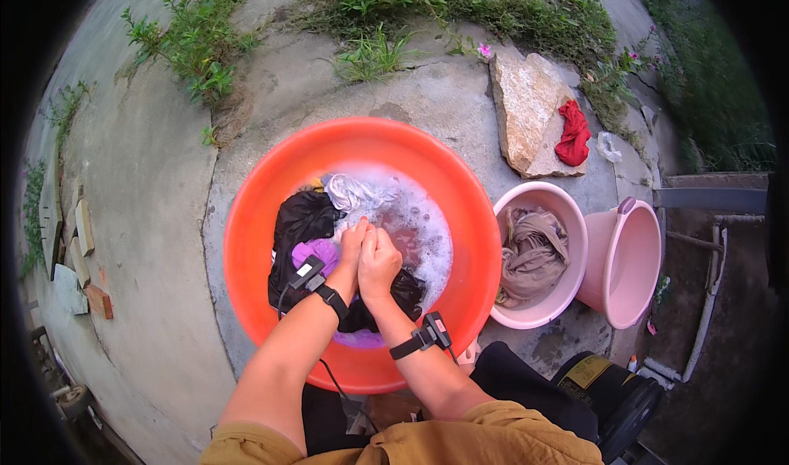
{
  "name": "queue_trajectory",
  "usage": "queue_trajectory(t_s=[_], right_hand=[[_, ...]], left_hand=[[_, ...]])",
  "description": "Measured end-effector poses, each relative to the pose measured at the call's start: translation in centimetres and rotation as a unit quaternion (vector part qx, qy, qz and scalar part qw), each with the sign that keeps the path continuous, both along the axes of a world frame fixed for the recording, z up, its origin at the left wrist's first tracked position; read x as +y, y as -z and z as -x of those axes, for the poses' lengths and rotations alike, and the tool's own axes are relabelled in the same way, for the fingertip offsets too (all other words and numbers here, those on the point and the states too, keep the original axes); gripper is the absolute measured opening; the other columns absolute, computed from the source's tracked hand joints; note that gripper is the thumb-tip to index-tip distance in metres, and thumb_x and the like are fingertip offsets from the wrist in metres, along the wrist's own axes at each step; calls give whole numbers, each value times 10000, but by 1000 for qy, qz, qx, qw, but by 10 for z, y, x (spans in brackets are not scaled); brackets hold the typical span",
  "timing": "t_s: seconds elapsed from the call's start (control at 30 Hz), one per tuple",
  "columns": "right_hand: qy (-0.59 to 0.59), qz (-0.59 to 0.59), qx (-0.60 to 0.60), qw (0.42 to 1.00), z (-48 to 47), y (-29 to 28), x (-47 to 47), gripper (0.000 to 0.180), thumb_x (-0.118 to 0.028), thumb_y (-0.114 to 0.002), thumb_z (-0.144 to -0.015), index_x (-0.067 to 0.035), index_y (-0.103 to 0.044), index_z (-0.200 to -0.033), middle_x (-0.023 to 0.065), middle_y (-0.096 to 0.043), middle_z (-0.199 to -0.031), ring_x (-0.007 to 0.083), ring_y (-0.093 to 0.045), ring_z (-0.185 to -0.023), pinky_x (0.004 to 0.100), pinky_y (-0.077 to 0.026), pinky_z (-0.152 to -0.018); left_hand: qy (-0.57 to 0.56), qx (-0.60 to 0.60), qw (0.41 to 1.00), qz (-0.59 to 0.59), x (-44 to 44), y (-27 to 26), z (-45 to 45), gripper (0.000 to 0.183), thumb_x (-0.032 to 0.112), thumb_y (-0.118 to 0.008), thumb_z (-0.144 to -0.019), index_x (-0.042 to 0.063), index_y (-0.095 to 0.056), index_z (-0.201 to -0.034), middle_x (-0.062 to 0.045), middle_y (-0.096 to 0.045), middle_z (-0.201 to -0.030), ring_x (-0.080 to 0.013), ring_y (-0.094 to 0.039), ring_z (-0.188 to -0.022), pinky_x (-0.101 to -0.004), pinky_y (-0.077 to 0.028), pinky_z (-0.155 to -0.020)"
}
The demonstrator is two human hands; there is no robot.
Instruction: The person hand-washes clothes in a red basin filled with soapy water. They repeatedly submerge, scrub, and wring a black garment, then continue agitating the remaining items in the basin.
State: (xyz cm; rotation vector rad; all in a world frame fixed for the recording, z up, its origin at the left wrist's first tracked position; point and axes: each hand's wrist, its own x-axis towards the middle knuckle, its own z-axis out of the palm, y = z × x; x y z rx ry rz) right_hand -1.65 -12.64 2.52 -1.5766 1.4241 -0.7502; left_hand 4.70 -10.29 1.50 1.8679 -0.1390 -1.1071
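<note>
A big orange plastic basin [363, 133] stands before me, with foamy water [425, 231] and wet laundry in it. My left hand [352, 243] and my right hand [378, 261] are pressed together over its middle, fingers curled. Whether cloth is gripped between them is hidden. Black fabric [302, 215] lies left of the hands, and a purple cloth [315, 253] sits close beside my left wrist. Just beyond my fingers floats a bunched white cloth [351, 192]. More black fabric [407, 289] shows by my right wrist.
Right of the basin stands a pink bucket [570, 209] holding greyish-brown cloth [533, 255]. A second pink bucket [635, 268] lies tilted beside it. A red cloth [573, 133] rests on a flat stone slab [524, 107]. Near my right knee is a black bucket [607, 397].
</note>
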Motion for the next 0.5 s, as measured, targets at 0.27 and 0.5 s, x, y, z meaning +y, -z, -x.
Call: queue_trajectory(t_s=[0.27, 0.5], right_hand=[[188, -94, 147, 967, 24, 51, -41, 419, -397, -436, -979, -20, -608, -919, 265, -657, -858, 454, -619, -825, 545, -448, -739], [-99, -135, 315, 934, 42, 73, -29, 352, -301, -594, -866, -1, -546, -1043, 265, -665, -959, 454, -631, -916, 541, -480, -820]], left_hand=[[-109, 62, 978, 165, -3, 37, 2, 308, 351, -661, -875, 61, -583, -946, -37, -585, -877, -153, -533, -806, -304, -411, -731], [277, -227, 918, -172, 19, 69, 2, 427, 288, -715, -794, 16, -582, -1094, -199, -673, -1012, -350, -648, -981, -422, -499, -844]])
